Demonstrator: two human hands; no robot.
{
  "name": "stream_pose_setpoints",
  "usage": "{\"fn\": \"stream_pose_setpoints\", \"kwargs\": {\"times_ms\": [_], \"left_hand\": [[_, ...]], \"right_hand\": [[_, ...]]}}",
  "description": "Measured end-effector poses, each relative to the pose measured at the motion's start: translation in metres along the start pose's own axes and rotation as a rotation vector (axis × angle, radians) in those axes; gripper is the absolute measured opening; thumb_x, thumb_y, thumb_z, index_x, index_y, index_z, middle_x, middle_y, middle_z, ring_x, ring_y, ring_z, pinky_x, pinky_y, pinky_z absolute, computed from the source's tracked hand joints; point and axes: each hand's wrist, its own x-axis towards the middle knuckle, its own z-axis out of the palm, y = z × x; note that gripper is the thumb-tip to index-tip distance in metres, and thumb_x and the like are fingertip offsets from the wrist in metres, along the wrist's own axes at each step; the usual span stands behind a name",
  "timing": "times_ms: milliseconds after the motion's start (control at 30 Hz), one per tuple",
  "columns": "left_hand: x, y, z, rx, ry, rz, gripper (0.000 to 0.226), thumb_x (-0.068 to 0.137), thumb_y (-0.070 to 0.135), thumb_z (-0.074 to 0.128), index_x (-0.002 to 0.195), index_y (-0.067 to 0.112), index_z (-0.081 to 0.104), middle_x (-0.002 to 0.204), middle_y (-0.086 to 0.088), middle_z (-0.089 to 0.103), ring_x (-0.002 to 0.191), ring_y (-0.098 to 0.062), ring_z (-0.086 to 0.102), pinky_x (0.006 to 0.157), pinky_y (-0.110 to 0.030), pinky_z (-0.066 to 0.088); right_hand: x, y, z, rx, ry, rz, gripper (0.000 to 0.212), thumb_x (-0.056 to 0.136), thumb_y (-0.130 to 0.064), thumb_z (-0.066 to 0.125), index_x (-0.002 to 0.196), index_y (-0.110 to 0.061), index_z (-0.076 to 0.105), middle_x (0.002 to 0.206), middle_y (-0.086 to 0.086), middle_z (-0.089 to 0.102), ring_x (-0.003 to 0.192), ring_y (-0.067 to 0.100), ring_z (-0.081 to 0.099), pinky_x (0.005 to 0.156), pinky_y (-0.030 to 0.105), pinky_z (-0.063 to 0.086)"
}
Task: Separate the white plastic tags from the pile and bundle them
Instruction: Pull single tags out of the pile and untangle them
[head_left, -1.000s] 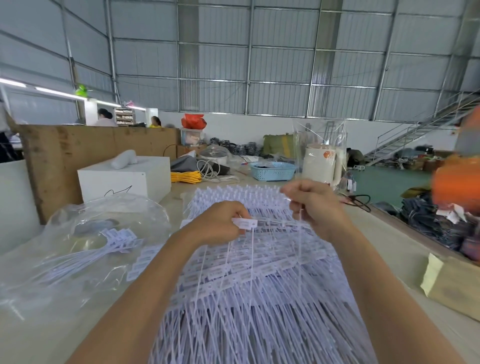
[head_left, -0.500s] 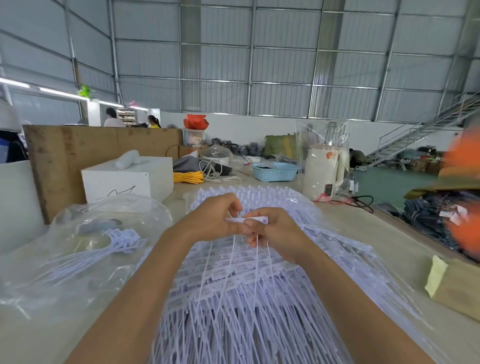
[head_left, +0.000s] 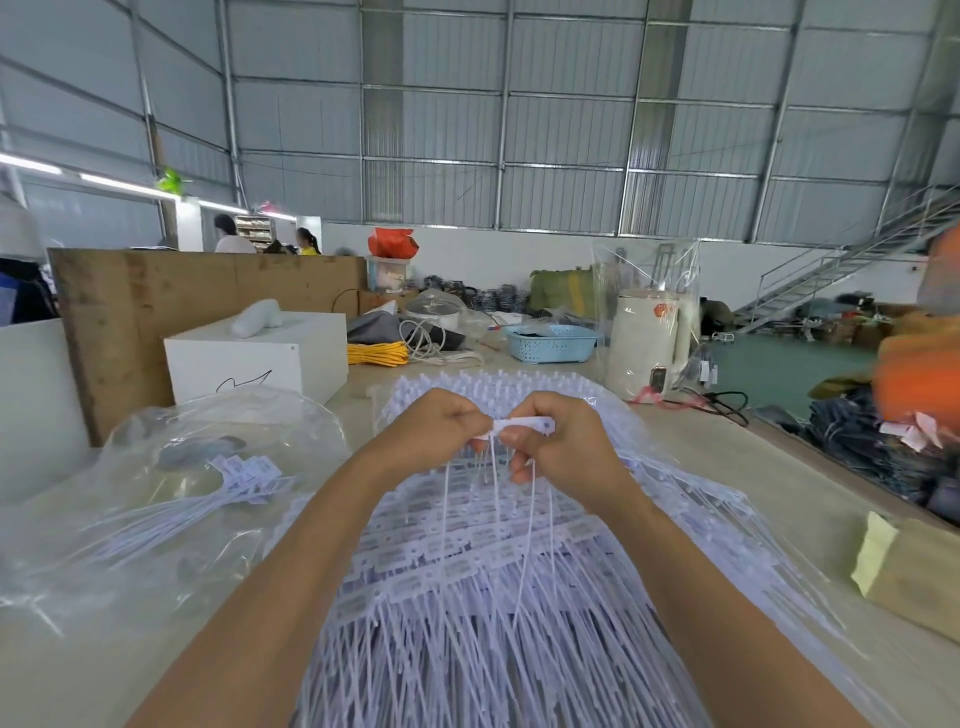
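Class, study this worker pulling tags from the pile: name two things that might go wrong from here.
1. The held tags trail thin tails into the pile; these may snag and drag other tags out.
2. Both hands, left hand and right hand, pinch only the heads, so a tag might slip free.

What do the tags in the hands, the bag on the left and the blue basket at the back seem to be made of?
Tags: likely moulded white plastic, matte; thin tails hang and bend freely from the flat heads.
Bag: thin clear plastic film, glossy; it crinkles, glints, and shows tags inside.
Blue basket: probably rigid plastic, with a perforated lattice wall of even colour.
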Motion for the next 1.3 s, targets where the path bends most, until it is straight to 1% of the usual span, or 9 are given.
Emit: {"fn": "stream_pose_setpoints", "kwargs": {"times_ms": [100,233,500,600,700,800,1033,1100,1300], "left_hand": [[0.001,0.001,0.003,-0.091,0.0,-0.051,0.042,0.088,0.017,0.058,0.047,0.018,0.054,0.052,-0.001,0.046,0.05,-0.015,0.036,0.057,-0.025,0.03],[0.001,0.001,0.006,-0.131,-0.039,-0.097,0.05,0.083,0.014,0.056,0.035,0.02,0.045,0.042,0.004,0.036,0.043,-0.011,0.028,0.056,-0.028,0.025],[0.0,0.007,0.007,-0.094,-0.047,-0.13,0.052,0.084,0.018,0.055,0.034,0.021,0.04,0.042,0.006,0.035,0.045,-0.013,0.029,0.057,-0.028,0.025],[-0.004,0.011,0.004,-0.085,-0.115,-0.126,0.055,0.085,0.021,0.056,0.034,0.023,0.036,0.041,0.006,0.032,0.044,-0.014,0.027,0.063,-0.032,0.027],[-0.004,0.014,0.0,-0.05,-0.095,-0.082,0.05,0.089,0.02,0.053,0.039,0.022,0.044,0.044,0.005,0.039,0.049,-0.016,0.033,0.062,-0.028,0.03],[-0.005,0.016,0.007,0.034,-0.138,-0.054,0.035,0.093,0.011,0.045,0.059,0.018,0.054,0.062,0.002,0.05,0.059,-0.013,0.044,0.056,-0.02,0.038],[-0.013,0.014,0.002,0.245,-0.157,0.018,0.019,0.096,0.02,0.047,0.081,0.032,0.043,0.095,-0.005,0.058,0.082,-0.017,0.049,0.098,-0.044,0.031],[-0.014,0.018,0.0,0.329,-0.08,0.099,0.019,0.095,0.021,0.05,0.085,0.032,0.039,0.092,-0.002,0.059,0.077,-0.013,0.048,0.096,-0.044,0.033],[-0.018,0.022,-0.013,0.481,-0.082,0.225,0.042,0.085,0.023,0.066,0.113,0.031,0.036,0.107,0.0,0.054,0.1,-0.02,0.049,0.087,-0.037,0.033]], "right_hand": [[0.0,-0.002,-0.002,-0.21,0.05,-0.229,0.015,0.083,0.005,0.064,0.072,-0.004,0.06,0.062,0.005,0.058,0.048,0.014,0.058,0.048,0.028,0.051],[-0.001,0.001,-0.006,-0.476,0.026,-0.483,0.009,0.08,0.008,0.064,0.074,0.003,0.061,0.073,0.007,0.056,0.058,0.019,0.053,0.056,0.04,0.049],[0.002,0.008,0.002,-0.258,0.095,-0.219,0.014,0.083,0.004,0.064,0.074,-0.005,0.059,0.072,0.004,0.053,0.052,0.009,0.055,0.044,0.041,0.054],[0.006,0.017,-0.02,-0.27,0.309,0.025,0.009,0.087,0.002,0.06,0.083,-0.006,0.059,0.08,0.009,0.059,0.055,0.011,0.062,0.045,0.025,0.053],[0.006,0.011,-0.06,0.164,0.506,0.264,0.011,0.091,-0.005,0.058,0.098,0.003,0.059,0.071,0.011,0.056,0.05,0.014,0.059,0.048,0.022,0.052],[0.003,-0.017,-0.072,0.607,0.41,0.326,0.005,0.091,-0.003,0.055,0.088,0.001,0.057,0.068,0.007,0.05,0.043,0.008,0.051,0.045,0.018,0.048],[-0.004,-0.04,-0.027,0.229,-0.149,0.381,0.006,0.087,-0.007,0.063,0.083,-0.003,0.061,0.084,0.012,0.062,0.078,0.019,0.063,0.066,0.028,0.058],[-0.005,-0.033,-0.013,0.22,-0.194,0.419,0.009,0.088,-0.008,0.062,0.081,-0.004,0.059,0.088,0.016,0.063,0.083,0.024,0.064,0.072,0.036,0.059],[-0.004,-0.026,-0.001,0.343,-0.119,0.344,0.012,0.091,-0.004,0.058,0.085,-0.01,0.05,0.077,0.011,0.063,0.054,0.015,0.065,0.05,0.027,0.052]]}}
